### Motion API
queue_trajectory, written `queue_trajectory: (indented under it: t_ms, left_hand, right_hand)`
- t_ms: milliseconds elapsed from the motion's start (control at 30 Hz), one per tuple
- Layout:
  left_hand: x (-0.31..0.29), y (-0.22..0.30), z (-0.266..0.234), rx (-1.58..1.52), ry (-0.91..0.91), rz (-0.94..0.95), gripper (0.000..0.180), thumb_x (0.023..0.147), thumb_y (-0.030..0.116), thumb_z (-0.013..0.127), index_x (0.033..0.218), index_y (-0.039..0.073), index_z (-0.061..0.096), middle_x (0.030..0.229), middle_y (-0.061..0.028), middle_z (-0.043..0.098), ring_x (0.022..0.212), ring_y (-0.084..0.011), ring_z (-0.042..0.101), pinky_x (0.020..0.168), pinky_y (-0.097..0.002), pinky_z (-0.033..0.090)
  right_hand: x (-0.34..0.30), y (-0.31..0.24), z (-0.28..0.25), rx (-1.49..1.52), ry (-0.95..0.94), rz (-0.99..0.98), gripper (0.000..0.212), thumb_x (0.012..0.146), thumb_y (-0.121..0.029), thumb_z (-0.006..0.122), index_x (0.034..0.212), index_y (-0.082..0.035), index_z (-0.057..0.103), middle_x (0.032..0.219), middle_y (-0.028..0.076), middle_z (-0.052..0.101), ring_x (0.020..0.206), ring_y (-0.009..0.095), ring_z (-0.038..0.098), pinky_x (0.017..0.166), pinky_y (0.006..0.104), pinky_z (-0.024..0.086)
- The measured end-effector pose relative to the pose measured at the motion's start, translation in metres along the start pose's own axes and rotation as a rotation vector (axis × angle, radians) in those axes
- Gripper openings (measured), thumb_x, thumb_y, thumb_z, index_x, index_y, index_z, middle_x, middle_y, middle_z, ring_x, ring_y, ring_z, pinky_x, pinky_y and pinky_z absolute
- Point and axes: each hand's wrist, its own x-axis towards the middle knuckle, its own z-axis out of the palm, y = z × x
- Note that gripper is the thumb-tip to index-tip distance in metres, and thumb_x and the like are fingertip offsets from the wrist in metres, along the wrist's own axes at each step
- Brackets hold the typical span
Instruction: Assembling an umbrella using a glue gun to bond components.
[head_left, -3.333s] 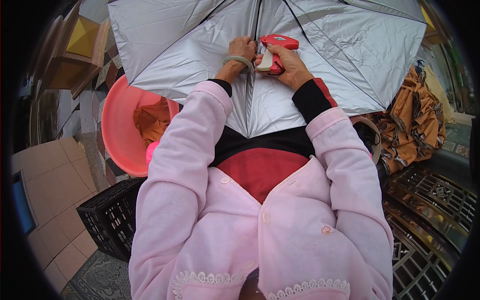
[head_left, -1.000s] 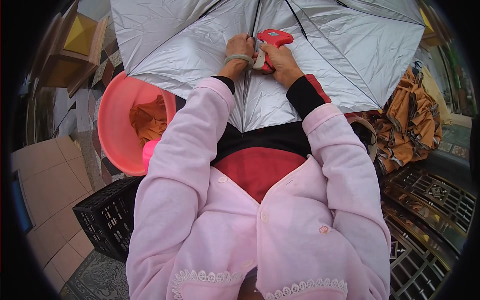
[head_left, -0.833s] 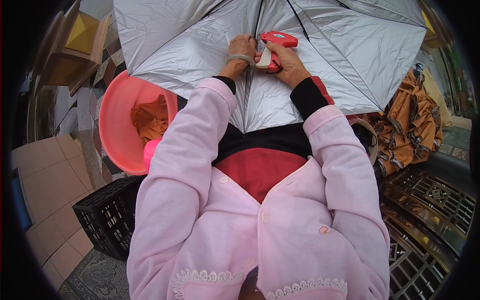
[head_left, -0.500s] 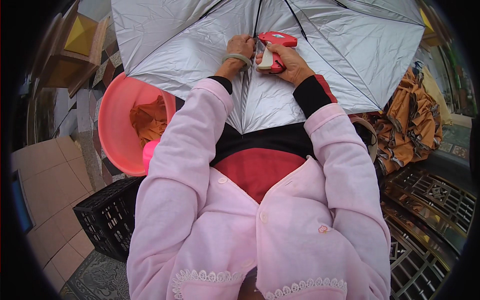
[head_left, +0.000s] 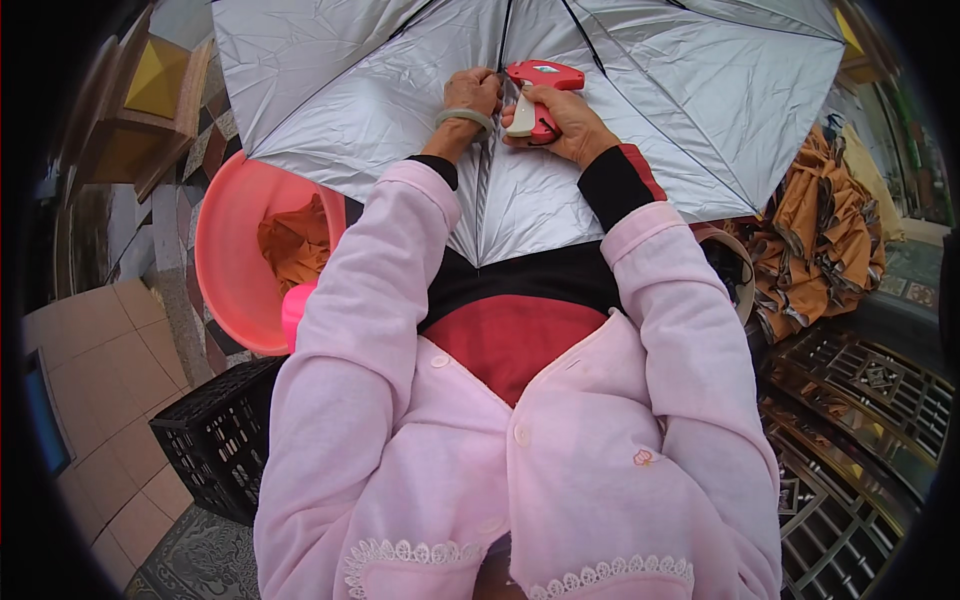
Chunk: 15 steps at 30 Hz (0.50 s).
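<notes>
A silver-lined umbrella [head_left: 400,125] lies spread over my lap, its dark ribs running up past the top edge. In my right hand [head_left: 573,125] is a red and white tagging gun [head_left: 541,76], fingers wrapped round its handle. The gun's front end points left, close by the fingertips of my left hand [head_left: 472,95]. That hand, with a pale bangle at the wrist, is closed at a dark rib near the middle of the canopy. It seems to pinch the rib or the cloth beside it; its fingertips hide which.
To my left stands a pink tub [head_left: 215,262] with orange-brown cloth [head_left: 295,243] inside, and nearer a black plastic crate [head_left: 215,435]. A heap of folded orange-brown cloth [head_left: 815,240] rises on the right, above ornate metal grille work [head_left: 860,380]. A bucket's rim [head_left: 742,265] shows beside my right forearm.
Both hands keep their hold, and the tagging gun stays beside the left fingertips. Hands, gun and umbrella sit slightly further left in the picture. Nothing has been let go.
</notes>
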Motion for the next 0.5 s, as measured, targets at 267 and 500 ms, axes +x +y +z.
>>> queue_trajectory:
  t_ms: [267,500]
  left_hand:
    - [0.003,0.001,0.001,0.024,-0.047,0.084,0.022,0.077,0.017,0.050,0.083,0.003,0.066,0.061,-0.0094,0.062,0.054,-0.0171,0.061,0.057,-0.0277,0.049]
    - [-0.004,0.006,0.009,0.299,0.084,0.078,0.023,0.076,0.020,0.051,0.085,0.004,0.065,0.078,-0.0157,0.063,0.075,-0.0283,0.062,0.071,-0.0375,0.048]
  right_hand:
    - [0.013,0.004,-0.005,-0.037,0.047,-0.046,0.022,0.083,-0.013,0.048,0.100,0.002,0.048,0.077,0.015,0.059,0.060,0.025,0.061,0.053,0.0412,0.054]
    - [0.011,0.004,-0.003,-0.214,0.148,-0.108,0.021,0.081,-0.011,0.051,0.098,0.002,0.049,0.076,0.014,0.059,0.055,0.023,0.060,0.049,0.0382,0.052]
